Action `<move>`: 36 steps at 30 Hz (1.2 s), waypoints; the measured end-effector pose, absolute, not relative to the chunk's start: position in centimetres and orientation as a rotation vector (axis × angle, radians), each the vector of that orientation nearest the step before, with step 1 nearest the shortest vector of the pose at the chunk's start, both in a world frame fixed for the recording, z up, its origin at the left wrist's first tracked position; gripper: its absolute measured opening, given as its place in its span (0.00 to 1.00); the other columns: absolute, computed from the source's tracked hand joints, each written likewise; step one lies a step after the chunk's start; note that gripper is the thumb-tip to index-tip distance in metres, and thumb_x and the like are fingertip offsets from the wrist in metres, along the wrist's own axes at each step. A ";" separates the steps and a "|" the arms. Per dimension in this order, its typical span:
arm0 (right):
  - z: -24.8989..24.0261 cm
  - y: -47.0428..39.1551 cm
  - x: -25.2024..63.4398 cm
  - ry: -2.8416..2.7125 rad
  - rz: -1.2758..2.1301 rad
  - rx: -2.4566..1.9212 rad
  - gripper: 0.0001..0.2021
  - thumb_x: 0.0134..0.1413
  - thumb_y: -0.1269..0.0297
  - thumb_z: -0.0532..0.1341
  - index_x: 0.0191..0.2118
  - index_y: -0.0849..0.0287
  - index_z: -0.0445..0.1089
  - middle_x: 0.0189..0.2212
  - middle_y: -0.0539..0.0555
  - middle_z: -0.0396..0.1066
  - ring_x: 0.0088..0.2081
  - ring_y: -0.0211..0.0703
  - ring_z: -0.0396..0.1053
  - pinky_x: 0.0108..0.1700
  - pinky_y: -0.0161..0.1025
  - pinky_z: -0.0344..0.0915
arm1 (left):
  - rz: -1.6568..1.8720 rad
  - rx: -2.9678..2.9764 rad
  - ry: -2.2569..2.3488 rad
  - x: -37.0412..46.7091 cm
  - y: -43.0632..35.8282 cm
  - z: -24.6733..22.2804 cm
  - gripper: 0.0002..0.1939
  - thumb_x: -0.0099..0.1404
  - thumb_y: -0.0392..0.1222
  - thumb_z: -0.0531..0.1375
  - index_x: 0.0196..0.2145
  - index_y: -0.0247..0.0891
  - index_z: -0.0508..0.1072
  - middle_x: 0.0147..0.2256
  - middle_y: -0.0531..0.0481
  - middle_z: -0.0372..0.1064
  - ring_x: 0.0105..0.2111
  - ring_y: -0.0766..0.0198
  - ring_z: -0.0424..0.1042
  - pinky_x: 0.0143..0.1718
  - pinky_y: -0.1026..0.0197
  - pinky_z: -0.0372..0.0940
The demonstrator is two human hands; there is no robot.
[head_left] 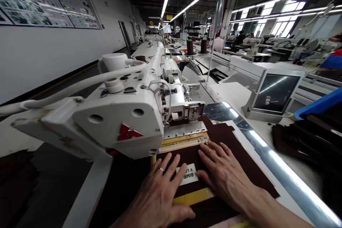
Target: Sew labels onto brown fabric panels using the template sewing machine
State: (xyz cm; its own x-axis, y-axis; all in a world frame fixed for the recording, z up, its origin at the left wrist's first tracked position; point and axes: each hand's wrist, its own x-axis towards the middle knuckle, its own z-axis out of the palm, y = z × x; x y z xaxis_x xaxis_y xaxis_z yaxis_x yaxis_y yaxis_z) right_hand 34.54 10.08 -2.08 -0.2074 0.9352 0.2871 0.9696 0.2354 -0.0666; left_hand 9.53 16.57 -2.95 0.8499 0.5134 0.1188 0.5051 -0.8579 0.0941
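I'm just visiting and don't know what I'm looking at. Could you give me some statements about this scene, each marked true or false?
1. The left hand and right hand are palm down over the cloth. True.
2. The ring is on the right hand. False: the ring is on the left hand.
3. A white label shows between the hands. True.
4. The screen stands left of the machine. False: the screen is to its right.
5. The logo on the machine is blue. False: the logo is red.
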 end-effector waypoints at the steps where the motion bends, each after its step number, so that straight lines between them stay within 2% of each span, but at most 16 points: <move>1: -2.2 10.1 34.6 -2.250 -0.187 -1.770 0.25 0.71 0.46 0.55 0.61 0.59 0.70 0.63 0.58 0.67 0.65 0.59 0.60 0.66 0.61 0.53 | 0.187 2.942 0.821 9.6 16.5 -2.8 0.52 0.57 0.77 0.60 0.68 0.40 0.62 0.68 0.33 0.56 0.66 0.33 0.57 0.59 0.34 0.63; 6: -2.6 10.0 34.6 -2.214 -0.229 -1.839 0.30 0.69 0.41 0.55 0.61 0.61 0.70 0.62 0.61 0.67 0.64 0.62 0.62 0.65 0.64 0.53 | 0.160 2.917 0.810 9.4 16.4 -2.6 0.50 0.61 0.76 0.57 0.69 0.41 0.59 0.69 0.34 0.54 0.67 0.33 0.55 0.60 0.33 0.62; 10: -2.5 9.9 34.4 -2.234 -0.257 -1.874 0.31 0.70 0.41 0.54 0.61 0.64 0.69 0.62 0.62 0.67 0.63 0.64 0.63 0.65 0.66 0.52 | 0.207 2.956 0.778 9.3 16.8 -3.0 0.49 0.61 0.75 0.57 0.70 0.41 0.59 0.68 0.35 0.55 0.67 0.32 0.55 0.59 0.34 0.63; 14: -2.5 10.0 34.4 -2.271 -0.258 -1.838 0.28 0.73 0.45 0.51 0.63 0.62 0.68 0.63 0.61 0.66 0.65 0.60 0.60 0.66 0.64 0.51 | 0.202 2.984 0.759 9.4 17.1 -2.8 0.48 0.61 0.75 0.58 0.69 0.43 0.60 0.68 0.37 0.56 0.66 0.33 0.57 0.58 0.35 0.65; 17: -2.6 10.0 34.4 -2.322 -0.231 -1.778 0.32 0.71 0.40 0.50 0.65 0.60 0.65 0.66 0.59 0.62 0.67 0.58 0.57 0.67 0.62 0.50 | 0.169 2.984 0.762 9.5 17.2 -2.3 0.47 0.62 0.76 0.55 0.68 0.43 0.63 0.67 0.38 0.57 0.65 0.33 0.60 0.57 0.35 0.66; 21: -2.5 9.8 34.2 -2.275 -0.248 -1.845 0.40 0.65 0.33 0.52 0.65 0.65 0.65 0.66 0.63 0.61 0.68 0.64 0.53 0.69 0.66 0.43 | 0.101 3.002 0.775 9.6 17.2 -1.9 0.47 0.62 0.77 0.54 0.68 0.43 0.63 0.67 0.37 0.56 0.65 0.33 0.60 0.56 0.34 0.67; 24: -2.4 9.7 34.2 -2.237 -0.276 -1.873 0.40 0.64 0.33 0.54 0.63 0.67 0.67 0.64 0.65 0.63 0.69 0.68 0.50 0.70 0.68 0.37 | 0.074 3.009 0.779 9.7 17.1 -1.8 0.48 0.62 0.77 0.54 0.68 0.43 0.62 0.68 0.37 0.55 0.66 0.32 0.59 0.56 0.33 0.67; 27: -2.3 9.8 34.2 -2.245 -0.288 -1.852 0.38 0.66 0.36 0.55 0.63 0.68 0.67 0.63 0.67 0.64 0.69 0.66 0.52 0.70 0.67 0.35 | 0.058 3.004 0.789 9.8 17.0 -1.6 0.48 0.62 0.78 0.53 0.68 0.44 0.63 0.67 0.37 0.55 0.65 0.31 0.58 0.55 0.32 0.68; 29: -2.2 9.8 34.2 -2.257 -0.264 -1.847 0.37 0.67 0.37 0.55 0.64 0.69 0.66 0.64 0.67 0.63 0.69 0.65 0.52 0.70 0.67 0.36 | 0.059 3.003 0.800 9.9 17.1 -1.4 0.48 0.62 0.78 0.53 0.68 0.44 0.63 0.67 0.38 0.55 0.65 0.31 0.59 0.55 0.31 0.68; 33: -1.8 9.9 33.9 -2.281 -0.160 -1.819 0.37 0.66 0.36 0.55 0.67 0.62 0.63 0.67 0.62 0.60 0.69 0.63 0.51 0.70 0.68 0.40 | 0.076 3.017 0.791 9.9 17.1 -1.4 0.47 0.61 0.78 0.55 0.67 0.44 0.64 0.67 0.38 0.56 0.65 0.30 0.60 0.54 0.31 0.69; 36: -1.7 9.9 33.9 -2.305 -0.105 -1.804 0.40 0.64 0.34 0.55 0.68 0.63 0.62 0.67 0.63 0.58 0.70 0.64 0.50 0.69 0.69 0.41 | 0.136 3.043 0.788 9.8 17.1 -1.7 0.47 0.60 0.77 0.56 0.67 0.44 0.65 0.66 0.38 0.58 0.64 0.32 0.61 0.54 0.33 0.69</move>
